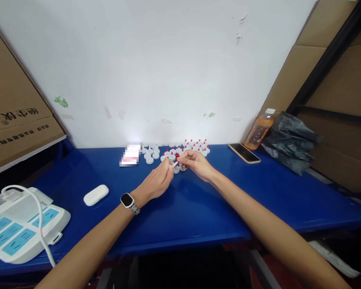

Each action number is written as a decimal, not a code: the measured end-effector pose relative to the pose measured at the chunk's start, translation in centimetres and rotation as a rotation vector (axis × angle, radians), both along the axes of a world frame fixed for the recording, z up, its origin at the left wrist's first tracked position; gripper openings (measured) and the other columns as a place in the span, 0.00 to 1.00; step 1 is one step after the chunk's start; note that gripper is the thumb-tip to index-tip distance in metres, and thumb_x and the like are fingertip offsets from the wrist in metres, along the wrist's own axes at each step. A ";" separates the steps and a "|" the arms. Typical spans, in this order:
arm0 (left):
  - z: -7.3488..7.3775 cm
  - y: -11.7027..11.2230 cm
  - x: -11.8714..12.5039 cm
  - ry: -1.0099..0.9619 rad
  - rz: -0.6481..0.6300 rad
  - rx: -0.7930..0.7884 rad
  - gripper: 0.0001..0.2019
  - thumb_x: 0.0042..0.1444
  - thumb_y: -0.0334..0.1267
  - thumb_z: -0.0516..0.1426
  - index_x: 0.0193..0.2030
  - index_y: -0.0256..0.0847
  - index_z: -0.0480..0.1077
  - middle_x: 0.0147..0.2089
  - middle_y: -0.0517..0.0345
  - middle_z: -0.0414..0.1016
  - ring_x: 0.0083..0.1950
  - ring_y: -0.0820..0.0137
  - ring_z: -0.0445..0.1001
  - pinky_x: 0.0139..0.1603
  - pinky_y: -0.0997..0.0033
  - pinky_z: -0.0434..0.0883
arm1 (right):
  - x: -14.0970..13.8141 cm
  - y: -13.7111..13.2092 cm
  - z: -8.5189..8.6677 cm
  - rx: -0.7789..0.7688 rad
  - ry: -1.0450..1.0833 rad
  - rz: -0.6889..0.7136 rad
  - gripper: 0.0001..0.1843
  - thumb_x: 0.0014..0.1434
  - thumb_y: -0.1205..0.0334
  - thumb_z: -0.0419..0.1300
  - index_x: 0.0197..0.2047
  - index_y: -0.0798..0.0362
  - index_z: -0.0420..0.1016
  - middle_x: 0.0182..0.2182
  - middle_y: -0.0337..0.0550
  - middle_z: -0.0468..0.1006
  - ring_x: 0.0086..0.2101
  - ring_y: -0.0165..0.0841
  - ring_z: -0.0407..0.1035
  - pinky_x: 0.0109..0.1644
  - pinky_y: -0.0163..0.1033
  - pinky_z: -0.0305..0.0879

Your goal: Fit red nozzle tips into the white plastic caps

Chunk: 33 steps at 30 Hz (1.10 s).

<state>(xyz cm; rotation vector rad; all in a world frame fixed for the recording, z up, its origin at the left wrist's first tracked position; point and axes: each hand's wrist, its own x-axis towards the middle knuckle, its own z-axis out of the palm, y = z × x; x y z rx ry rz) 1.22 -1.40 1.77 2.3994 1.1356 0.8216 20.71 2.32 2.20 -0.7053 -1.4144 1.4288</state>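
My left hand [160, 179] is closed in a pinch on a white nozzle cap [174, 165], its pointed spout aimed to the upper right. Fingers of my right hand [197, 163] are pinched together at the spout's tip, around a small red tip cap mostly hidden by them. Behind my hands stand several white nozzle caps with red tips [172, 152], spread toward the wall and the right. To their left are several white caps [149, 160] showing no red tips. A few small red pieces [177, 155] lie just beyond my fingertips.
On the blue table [198, 212], a white earphone case [96, 195] and a power strip [27, 233] with a cable lie left. A blurred card [130, 155] lies near the wall. At right are a phone [244, 153], a drink bottle [259, 130] and a black plastic bag [290, 140].
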 end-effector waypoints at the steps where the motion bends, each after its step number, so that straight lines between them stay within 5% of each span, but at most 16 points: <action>1: -0.1 0.0 0.0 -0.003 0.001 -0.005 0.12 0.71 0.45 0.38 0.46 0.43 0.56 0.39 0.57 0.66 0.36 0.68 0.68 0.41 0.63 0.65 | 0.1 0.0 0.0 0.009 -0.013 0.008 0.18 0.47 0.53 0.74 0.27 0.55 0.73 0.23 0.37 0.76 0.23 0.25 0.66 0.30 0.35 0.62; 16: -0.1 0.0 0.1 -0.075 -0.016 -0.041 0.12 0.72 0.45 0.38 0.47 0.42 0.56 0.42 0.54 0.68 0.38 0.67 0.69 0.42 0.63 0.65 | -0.5 -0.6 0.0 -0.207 0.166 0.138 0.15 0.48 0.58 0.73 0.26 0.55 0.71 0.22 0.37 0.74 0.25 0.26 0.66 0.32 0.35 0.61; 33: -0.3 0.4 0.0 -0.160 -0.018 -0.022 0.13 0.72 0.46 0.39 0.48 0.42 0.57 0.44 0.53 0.68 0.43 0.66 0.70 0.50 0.60 0.67 | -1.4 -1.5 -0.3 0.068 -0.031 -0.033 0.22 0.48 0.45 0.72 0.28 0.53 0.70 0.24 0.38 0.76 0.25 0.28 0.68 0.32 0.37 0.67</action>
